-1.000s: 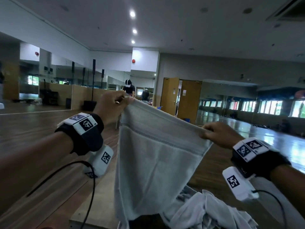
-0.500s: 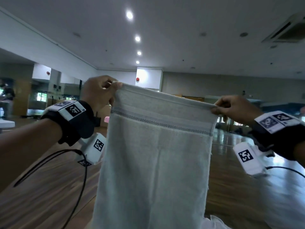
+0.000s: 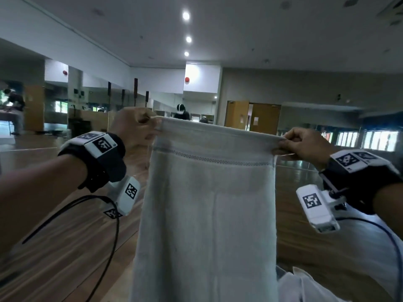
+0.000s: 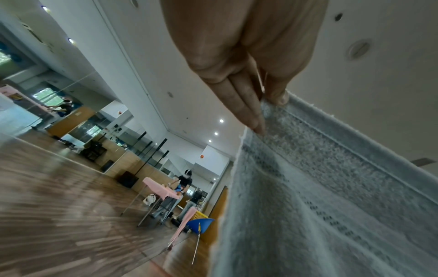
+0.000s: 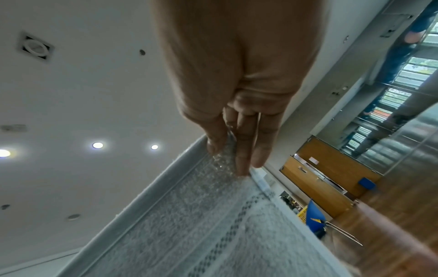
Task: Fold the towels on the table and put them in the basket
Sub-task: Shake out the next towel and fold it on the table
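Hall beyond is half hidden by towel (image 3: 207, 214) both hands pinch.

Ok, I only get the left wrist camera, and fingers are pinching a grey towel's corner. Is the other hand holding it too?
Observer: Yes, the right hand pinches the other top corner of the towel.
Operator: Is it folded yet?
Observer: No, the head view shows it hanging open, stretched between the left hand and the right.
Operator: Any more towels?
Observer: Crumpled white cloth lies below, bottom right; whether it's a towel, I can't tell.
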A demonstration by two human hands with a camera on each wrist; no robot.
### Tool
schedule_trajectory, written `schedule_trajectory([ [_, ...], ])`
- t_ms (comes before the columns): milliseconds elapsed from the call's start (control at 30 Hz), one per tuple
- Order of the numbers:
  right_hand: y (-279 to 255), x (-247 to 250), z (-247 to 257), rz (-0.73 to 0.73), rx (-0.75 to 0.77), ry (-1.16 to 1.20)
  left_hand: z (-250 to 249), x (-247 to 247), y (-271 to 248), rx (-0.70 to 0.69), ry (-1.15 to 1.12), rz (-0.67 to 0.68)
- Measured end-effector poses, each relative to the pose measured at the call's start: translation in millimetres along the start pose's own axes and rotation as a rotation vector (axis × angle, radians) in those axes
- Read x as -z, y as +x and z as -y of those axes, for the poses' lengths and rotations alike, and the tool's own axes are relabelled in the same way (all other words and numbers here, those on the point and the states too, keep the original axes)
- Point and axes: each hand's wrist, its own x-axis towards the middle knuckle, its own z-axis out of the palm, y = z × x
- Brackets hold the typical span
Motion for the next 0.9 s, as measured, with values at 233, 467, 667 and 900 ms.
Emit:
schedule_trajectory([
  [233,10,-47,-47,-0.054,-0.013,-0.015,60,-46,-9,-0.053,0.198,-0.079],
  [467,-23,-92,-121,0.057,-0.051,-0.022,119,-86,-74,-0.013,0.235,-0.039],
  [667,-114,-132,-220,0.305,-0.11,-0.223,184,-113,-209,0.121,0.293,0.316],
  [900,-236,-188,-306,0.62,-0.25,-0.303,238,-147,-330,0.17,0.481,0.957],
])
